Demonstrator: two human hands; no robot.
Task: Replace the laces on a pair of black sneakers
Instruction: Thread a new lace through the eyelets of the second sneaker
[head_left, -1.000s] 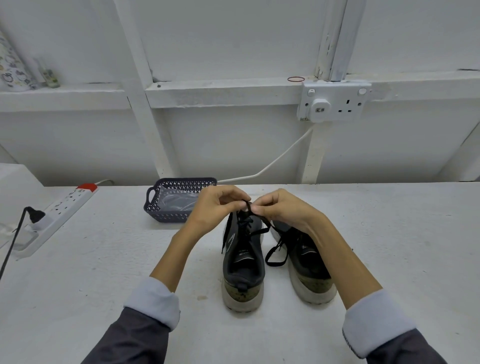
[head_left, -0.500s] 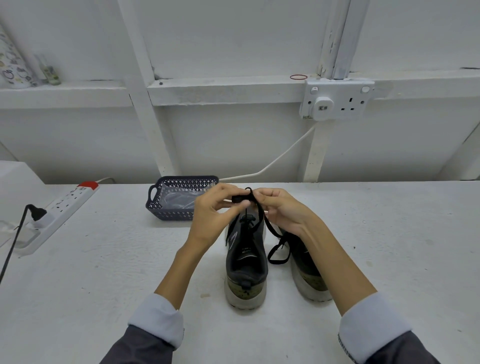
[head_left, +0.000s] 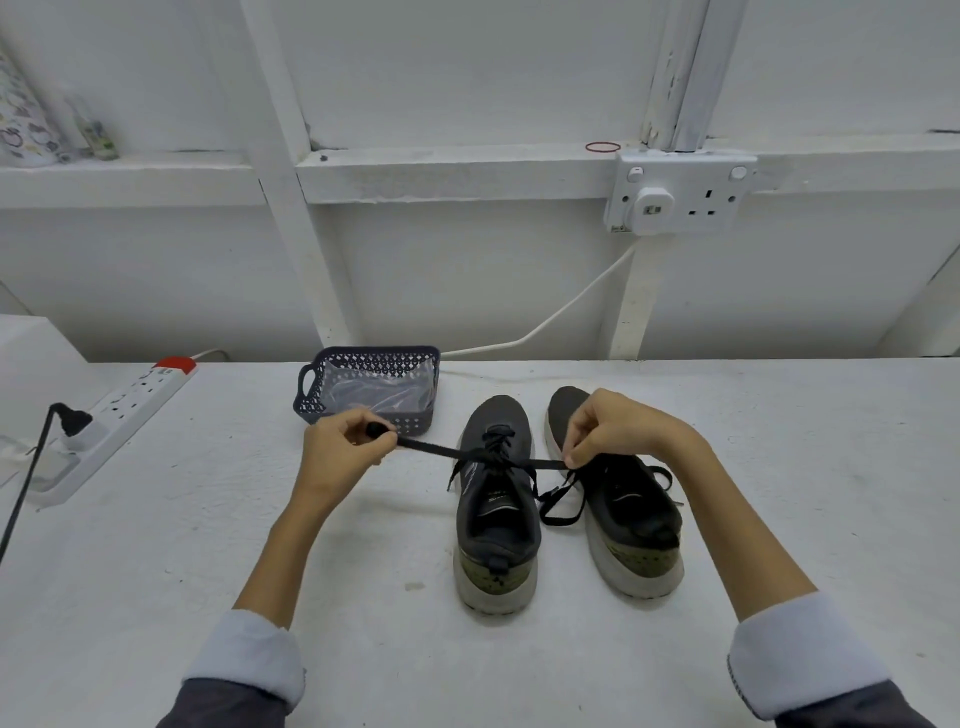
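A: Where do your hands stand, compared with half a second ago?

B: Your left hand (head_left: 345, 453) and right hand (head_left: 618, 431), which met above the tongue of the left sneaker (head_left: 496, 519), are now apart, one on each side of it. Your left hand has moved out in front of the basket (head_left: 375, 354). Your right hand hangs over the right sneaker (head_left: 631, 519).

A: And the fingers?

B: The fingers (head_left: 575, 442) of each hand are pinched together on the black lace (head_left: 431, 448). Your left hand grips one end between thumb and forefinger, and your right hand pinches the other strand.

A: Where is the lace?

B: It runs taut and nearly level from hand to hand, crossing the left sneaker near its upper eyelets. Earlier it rose in a short loop between your knuckles. A slack loop (head_left: 560, 518) of black lace lies between the two sneakers; which sneaker it belongs to cannot be told.

A: Have the sneakers moved?

B: No. Both stand side by side on the tabletop (head_left: 156, 545), heels toward you. Their toes, earlier hidden by your hands, now show. The basket and the power strip (head_left: 130, 405) keep their places.
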